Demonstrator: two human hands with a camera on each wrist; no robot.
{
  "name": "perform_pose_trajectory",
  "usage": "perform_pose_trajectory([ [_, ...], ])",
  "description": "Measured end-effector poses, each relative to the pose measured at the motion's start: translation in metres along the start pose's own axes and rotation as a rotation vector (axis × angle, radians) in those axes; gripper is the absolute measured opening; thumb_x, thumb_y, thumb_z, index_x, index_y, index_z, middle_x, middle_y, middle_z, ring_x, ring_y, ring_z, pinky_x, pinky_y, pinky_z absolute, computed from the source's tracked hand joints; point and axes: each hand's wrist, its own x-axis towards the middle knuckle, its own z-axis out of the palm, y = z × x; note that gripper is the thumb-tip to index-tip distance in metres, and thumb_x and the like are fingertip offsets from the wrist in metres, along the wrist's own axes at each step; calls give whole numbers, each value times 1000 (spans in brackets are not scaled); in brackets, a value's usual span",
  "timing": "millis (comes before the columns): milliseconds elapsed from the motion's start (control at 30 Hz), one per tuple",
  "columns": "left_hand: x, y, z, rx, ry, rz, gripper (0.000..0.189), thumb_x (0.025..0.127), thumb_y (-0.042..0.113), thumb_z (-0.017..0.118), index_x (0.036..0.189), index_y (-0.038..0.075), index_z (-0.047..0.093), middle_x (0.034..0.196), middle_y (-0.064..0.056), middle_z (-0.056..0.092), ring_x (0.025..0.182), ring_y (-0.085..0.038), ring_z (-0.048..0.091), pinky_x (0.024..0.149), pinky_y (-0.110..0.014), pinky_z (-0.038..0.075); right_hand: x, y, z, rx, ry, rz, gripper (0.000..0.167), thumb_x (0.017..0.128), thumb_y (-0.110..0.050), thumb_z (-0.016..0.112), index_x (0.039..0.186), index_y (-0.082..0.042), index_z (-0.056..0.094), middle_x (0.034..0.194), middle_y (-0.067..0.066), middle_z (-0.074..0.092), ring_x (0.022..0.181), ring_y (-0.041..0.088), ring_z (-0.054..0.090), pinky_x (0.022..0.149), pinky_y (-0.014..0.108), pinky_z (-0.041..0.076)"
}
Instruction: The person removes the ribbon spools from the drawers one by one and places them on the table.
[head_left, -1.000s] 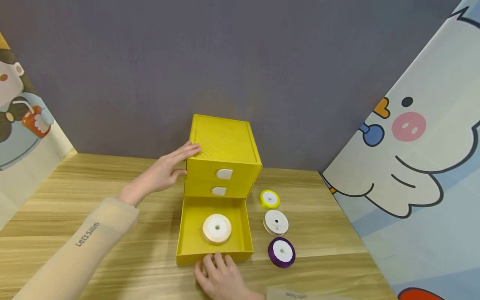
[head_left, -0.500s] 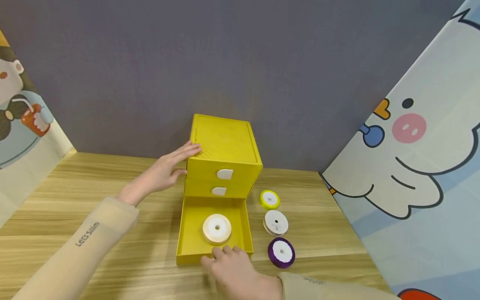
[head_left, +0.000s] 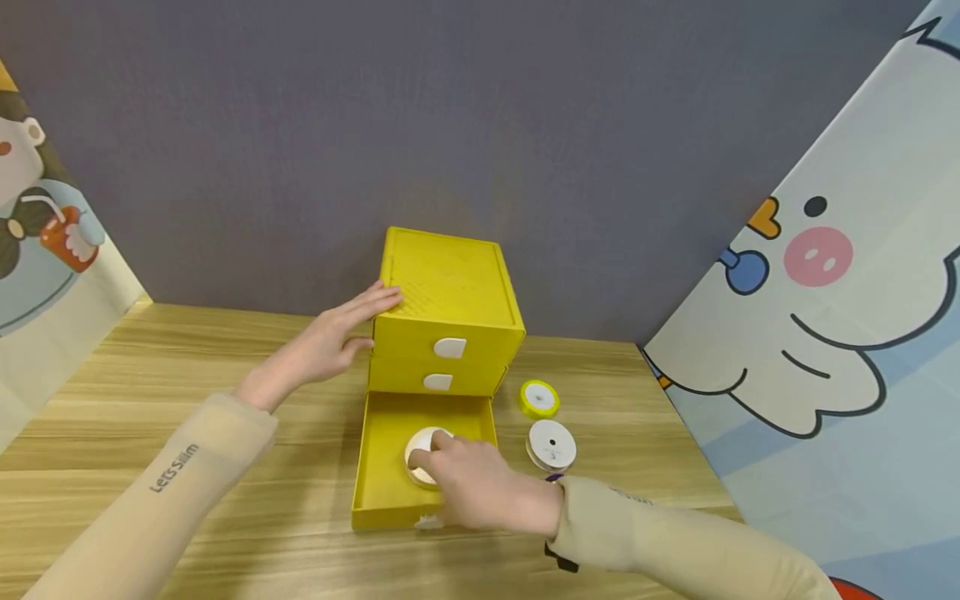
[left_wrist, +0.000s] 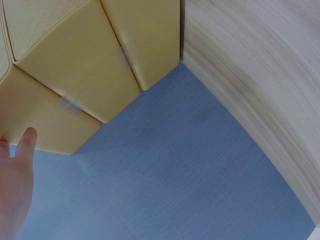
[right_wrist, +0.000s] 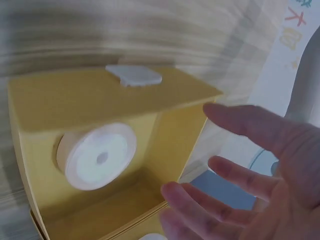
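Note:
A yellow drawer cabinet [head_left: 453, 275] stands on the table with its bottom drawer [head_left: 382, 471] pulled out. Inside that drawer lies a cream ribbon spool [head_left: 418, 440], partly covered by my right hand in the head view; the right wrist view shows its white face [right_wrist: 107, 155]. My right hand [head_left: 476, 487] reaches over the drawer's front, fingers spread and apart from the spool in the right wrist view. With its fingers extended, my left hand [head_left: 326, 343] rests on the cabinet's top left edge, thumb against the side.
Right of the cabinet lie a yellow ribbon spool [head_left: 539, 398] and a white spool [head_left: 551, 444]. A purple spool [head_left: 554, 478] is mostly hidden behind my right arm. A grey wall [head_left: 480, 125] rises behind the cabinet, and a printed panel [head_left: 862, 333] borders the right side.
My right hand has moved from the drawer's front edge up and over the drawer, above the cream ribbon spool. The left hand and the cabinet have stayed put.

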Motion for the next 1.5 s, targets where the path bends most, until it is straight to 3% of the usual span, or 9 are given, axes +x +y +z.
perform_pose_trajectory([
  [300, 0, 1, 0, -5, -2, -5, 71, 81, -14, 62, 145, 7, 41, 154, -16, 34, 145, -37, 27, 105, -48, 46, 28, 9, -9, 114, -155, 68, 60, 67, -20, 86, 121, -23, 61, 109, 0, 60, 84, 10, 58, 53, 22, 46],
  [467, 1, 0, 0, -1, 7, 1, 72, 80, -15, 62, 145, 7, 41, 154, -16, 34, 144, -37, 27, 104, -49, 46, 50, 17, -13, 143, -231, 87, 64, 68, -17, 85, 126, -21, 60, 121, 1, 61, 99, 12, 58, 62, 24, 49],
  [667, 0, 0, 2, 16, 31, 29, 72, 79, -16, 63, 144, 6, 42, 152, -17, 37, 143, -37, 30, 103, -50, 46, 75, 26, -8, 182, -310, 105, 69, 70, -16, 84, 132, -19, 55, 140, 0, 54, 124, 17, 52, 87, 27, 53],
  [933, 2, 1, 1, 3, 27, 24, 71, 80, -17, 61, 144, 5, 42, 152, -17, 37, 143, -38, 29, 105, -51, 44, 91, 33, 4, 181, -333, 127, 75, 69, -18, 86, 136, -20, 52, 145, -1, 49, 131, 19, 46, 99, 31, 50],
  [1267, 3, 0, 1, 11, 27, 34, 70, 80, -17, 61, 144, 5, 41, 152, -18, 36, 143, -39, 30, 105, -51, 44, 95, 29, 21, 188, -323, 208, 80, 63, -19, 89, 134, -28, 53, 132, 5, 51, 110, 24, 50, 79, 33, 53],
  [1500, 3, 0, 1, 17, 25, 25, 71, 80, -17, 61, 144, 5, 41, 153, -17, 36, 143, -38, 30, 105, -50, 44, 97, 25, 31, 170, -331, 212, 75, 60, -18, 91, 127, -29, 56, 120, 1, 55, 103, 20, 48, 74, 30, 51],
])
